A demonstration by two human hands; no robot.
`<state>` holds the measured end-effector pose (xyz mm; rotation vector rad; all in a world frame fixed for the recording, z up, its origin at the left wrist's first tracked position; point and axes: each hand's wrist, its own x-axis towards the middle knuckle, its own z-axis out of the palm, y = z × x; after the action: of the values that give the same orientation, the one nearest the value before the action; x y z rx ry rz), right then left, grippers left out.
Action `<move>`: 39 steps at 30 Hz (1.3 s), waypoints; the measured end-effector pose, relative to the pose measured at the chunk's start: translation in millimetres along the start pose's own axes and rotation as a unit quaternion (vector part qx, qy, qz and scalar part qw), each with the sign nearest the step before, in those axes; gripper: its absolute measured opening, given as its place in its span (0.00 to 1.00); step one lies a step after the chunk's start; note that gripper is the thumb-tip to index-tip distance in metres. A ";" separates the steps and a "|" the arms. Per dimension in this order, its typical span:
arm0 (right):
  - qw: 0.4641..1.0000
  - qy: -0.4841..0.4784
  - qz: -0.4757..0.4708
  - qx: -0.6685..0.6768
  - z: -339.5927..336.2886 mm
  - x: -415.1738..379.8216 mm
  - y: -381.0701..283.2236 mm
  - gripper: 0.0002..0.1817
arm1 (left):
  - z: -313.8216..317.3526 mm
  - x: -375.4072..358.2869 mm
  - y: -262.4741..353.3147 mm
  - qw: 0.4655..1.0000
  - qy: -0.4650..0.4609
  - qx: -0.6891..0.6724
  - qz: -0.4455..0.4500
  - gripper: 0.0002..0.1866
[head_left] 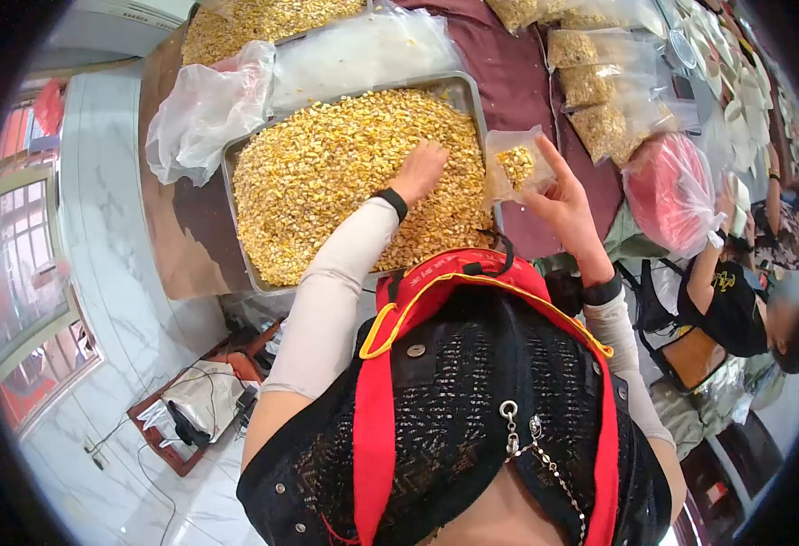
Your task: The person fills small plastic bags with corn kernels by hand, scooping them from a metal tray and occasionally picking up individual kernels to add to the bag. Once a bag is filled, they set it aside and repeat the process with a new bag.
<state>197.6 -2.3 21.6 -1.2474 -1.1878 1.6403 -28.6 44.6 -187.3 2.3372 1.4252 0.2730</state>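
Note:
A large metal tray (483, 102) is heaped with yellow and pale dried pieces (326, 173) that look like corn kernels. My left hand (420, 171) reaches over the right part of the heap, fingers curled and bunched at its surface; what they hold, if anything, is hidden. Just right of the tray, my right hand (565, 205) grips a small clear plastic bag (501, 173) by its right edge, index finger stretched along its upper side. Some of the same yellow pieces show inside the bag.
Behind the tray lie clear plastic sheets (363, 64) and a crumpled plastic bag (204, 118). Several filled bags (599, 127) and a pink bundle in plastic (668, 196) stand on the right. A co-worker (736, 305) is at the far right.

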 end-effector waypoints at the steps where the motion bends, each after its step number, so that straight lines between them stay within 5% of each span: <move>1: 1.000 0.005 0.007 0.015 -1.0 -1.1 -0.8 0.40 | -6.7 6.2 2.5 0.996 0.034 0.065 0.054 0.04; 9: 1.000 0.010 0.020 0.013 -6.4 1.5 -2.9 0.40 | -8.9 4.0 11.1 0.990 0.000 0.134 0.050 0.11; 15: 1.000 -0.004 0.020 0.018 -2.4 5.1 -5.4 0.40 | -3.5 -10.3 6.1 0.978 -0.024 0.151 0.145 0.07; 19: 1.000 -0.006 0.008 0.017 2.0 4.4 -4.5 0.40 | -25.4 -13.0 4.6 0.994 -0.082 0.047 0.051 0.08; 22: 1.000 -0.013 0.025 0.014 4.4 1.5 -5.3 0.40 | -52.2 -23.7 0.2 0.963 0.046 -0.236 -0.124 0.11; 23: 1.000 -0.014 0.023 0.014 2.3 1.1 -2.2 0.40 | -63.1 -27.2 0.8 0.963 0.047 -0.234 -0.124 0.11; 24: 0.999 -0.032 0.043 -0.004 -1.1 1.3 2.0 0.40 | -75.9 -31.5 3.2 0.828 0.040 -0.495 -0.261 0.11; 25: 0.997 -0.050 0.062 -0.024 -2.2 1.4 4.1 0.40 | -84.1 -36.7 1.5 0.606 0.030 -0.704 -0.369 0.11; 26: 0.996 -0.053 0.061 -0.025 -0.1 0.8 4.8 0.40 | -79.7 -43.5 -12.2 0.475 -0.001 -0.827 -0.300 0.11; 27: 0.998 -0.051 0.035 -0.011 6.0 0.8 1.3 0.40 | -85.6 -45.9 -8.6 0.475 0.002 -0.827 -0.299 0.11; 30: 0.998 -0.056 0.002 -0.003 19.8 0.0 -8.5 0.40 | -102.8 -51.7 5.2 0.279 0.046 -0.946 -0.158 0.13; 33: 0.998 -0.061 -0.002 -0.024 19.2 0.8 -0.8 0.40 | -118.6 -48.4 22.1 0.225 0.075 -0.952 -0.196 0.13; 35: 0.997 -0.062 -0.003 -0.041 18.6 3.6 8.3 0.40 | -116.5 -47.5 20.5 0.219 0.049 -0.966 -0.132 0.14; 39: 0.995 -0.080 -0.009 -0.063 27.2 2.2 5.6 0.41 | -132.7 -42.9 33.4 0.305 0.126 -0.930 -0.162 0.14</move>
<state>170.6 -8.2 18.3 -1.1950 -1.4155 1.6992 -69.2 22.8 -51.4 -0.0443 0.4824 1.2410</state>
